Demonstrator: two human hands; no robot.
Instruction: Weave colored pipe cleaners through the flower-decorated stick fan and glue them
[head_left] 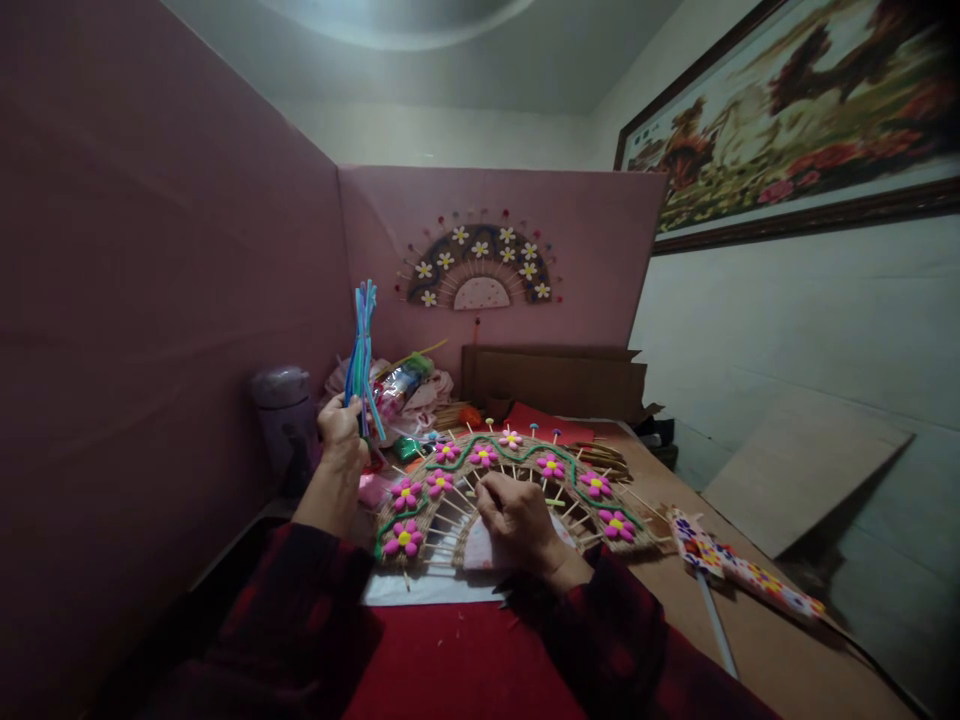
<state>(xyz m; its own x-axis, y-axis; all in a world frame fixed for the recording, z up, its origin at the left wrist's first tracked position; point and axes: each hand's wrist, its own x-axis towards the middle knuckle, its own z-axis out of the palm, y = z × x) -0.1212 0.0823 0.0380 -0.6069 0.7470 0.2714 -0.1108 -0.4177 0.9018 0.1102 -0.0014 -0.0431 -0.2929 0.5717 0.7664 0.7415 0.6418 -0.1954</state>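
Observation:
A fan-shaped craft piece lies on the table in front of me, woven of sticks, with pink flowers and a wavy green cord along its arc. My left hand is raised at the left and closed on a bunch of blue pipe cleaners that stand upright. My right hand rests on the middle of the fan, fingers curled and pinched at its sticks; what they pinch is too small to make out.
A finished fan with white flowers hangs on the pink partition. A purple flask stands at the left. Craft supplies and a cardboard box sit behind. A patterned folded fan lies at the right. Red cloth covers the near edge.

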